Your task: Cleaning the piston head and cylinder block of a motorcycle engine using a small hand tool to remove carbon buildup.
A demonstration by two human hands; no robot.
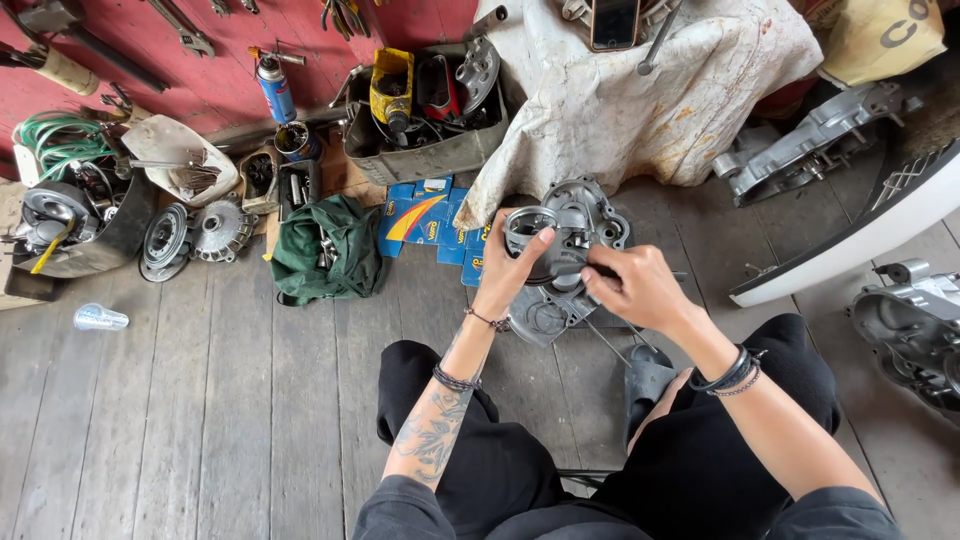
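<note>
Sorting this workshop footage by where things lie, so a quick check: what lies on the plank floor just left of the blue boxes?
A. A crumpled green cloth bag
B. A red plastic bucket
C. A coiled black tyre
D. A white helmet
A: a crumpled green cloth bag lies on the wooden floor directly left of the blue boxes, well left of the left hand holding the grey metal engine part.

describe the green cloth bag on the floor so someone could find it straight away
Start at the red wall and drop to the grey plank floor below it. The green cloth bag lies crumpled there, left of the blue boxes. It is the only soft green bundle among metal parts.
</note>
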